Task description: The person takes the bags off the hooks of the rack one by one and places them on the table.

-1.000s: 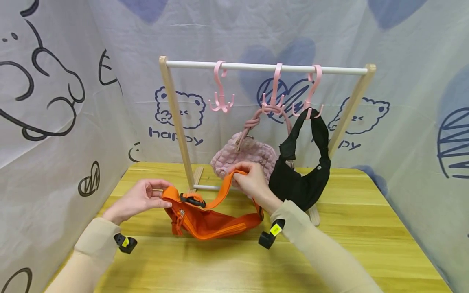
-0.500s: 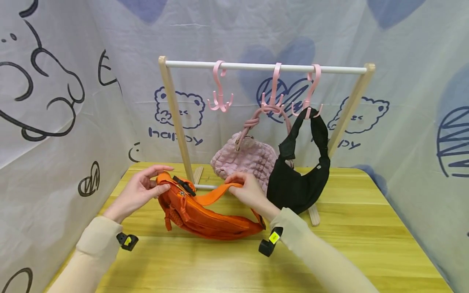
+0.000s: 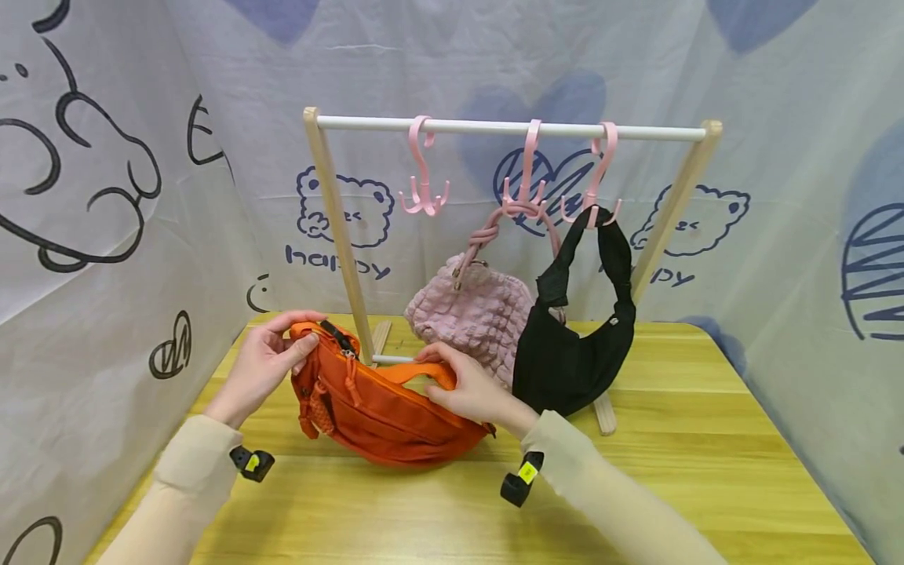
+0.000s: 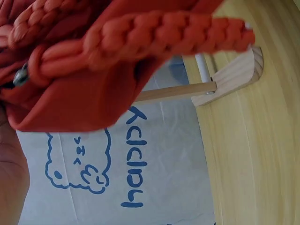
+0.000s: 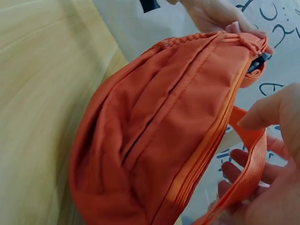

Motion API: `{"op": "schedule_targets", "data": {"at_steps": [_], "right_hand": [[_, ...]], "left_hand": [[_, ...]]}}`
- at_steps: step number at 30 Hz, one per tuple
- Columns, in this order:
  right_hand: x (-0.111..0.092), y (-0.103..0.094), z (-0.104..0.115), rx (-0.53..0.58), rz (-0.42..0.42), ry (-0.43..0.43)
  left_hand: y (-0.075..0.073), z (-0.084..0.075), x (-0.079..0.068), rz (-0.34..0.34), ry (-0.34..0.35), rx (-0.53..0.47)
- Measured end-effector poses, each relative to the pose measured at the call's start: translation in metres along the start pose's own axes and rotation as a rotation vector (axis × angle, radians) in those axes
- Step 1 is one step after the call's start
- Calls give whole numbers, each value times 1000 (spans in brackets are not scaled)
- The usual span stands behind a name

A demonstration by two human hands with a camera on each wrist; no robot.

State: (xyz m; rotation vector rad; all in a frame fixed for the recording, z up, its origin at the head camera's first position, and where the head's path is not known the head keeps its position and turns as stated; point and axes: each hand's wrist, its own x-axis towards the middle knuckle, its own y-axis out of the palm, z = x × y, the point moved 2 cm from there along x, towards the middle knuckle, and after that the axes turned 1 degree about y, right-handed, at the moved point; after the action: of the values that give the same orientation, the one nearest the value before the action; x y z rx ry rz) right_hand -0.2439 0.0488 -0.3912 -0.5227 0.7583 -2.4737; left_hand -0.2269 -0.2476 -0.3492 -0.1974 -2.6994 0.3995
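An orange waist bag (image 3: pixel 395 424) is tilted up over the table with its front panel toward me. My left hand (image 3: pixel 264 361) pinches its left end between thumb and fingers, beside a black buckle (image 3: pixel 339 336). Braided zipper pulls dangle there, one of them a thick braided pull (image 4: pixel 164 35) close up in the left wrist view. Behind the bag's zipped top edge runs its orange strap (image 5: pixel 251 173). The thumb and curled fingers of my right hand (image 3: pixel 473 384) go loosely round this strap.
Behind stands a wood-framed rack with a white rail (image 3: pixel 487 127). On it hang a bare pink hook (image 3: pixel 424 176), a pink quilted bag (image 3: pixel 480 306) and a black shoulder bag (image 3: pixel 572 361). Printed cloth (image 3: pixel 212 235) encloses the wooden table (image 3: pixel 671 439).
The waist bag has turned so its front panel shows, and its left end has risen with my left hand. My right hand has shifted slightly left and down, still on the strap.
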Motion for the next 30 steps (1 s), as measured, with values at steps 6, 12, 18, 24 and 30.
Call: {"op": "schedule_targets", "data": {"at_steps": [6,12,18,24,30], "right_hand": [[-7,8,-5,-14,31,-116],[-15,15,-16,-51,44,-194],[-19,21,-22,-174,26,-145],[-20,26,-20,-298,-70,-160],[-21,26,-17,-310,-161,-198]], "left_hand": [[2,-2,3,-36,76,-119],[4,-5,5,-100,137,-215],[5,-6,7,-189,160,-312],[7,-7,9,-283,179,-419],[6,-4,8,-372,144,-373]]}}
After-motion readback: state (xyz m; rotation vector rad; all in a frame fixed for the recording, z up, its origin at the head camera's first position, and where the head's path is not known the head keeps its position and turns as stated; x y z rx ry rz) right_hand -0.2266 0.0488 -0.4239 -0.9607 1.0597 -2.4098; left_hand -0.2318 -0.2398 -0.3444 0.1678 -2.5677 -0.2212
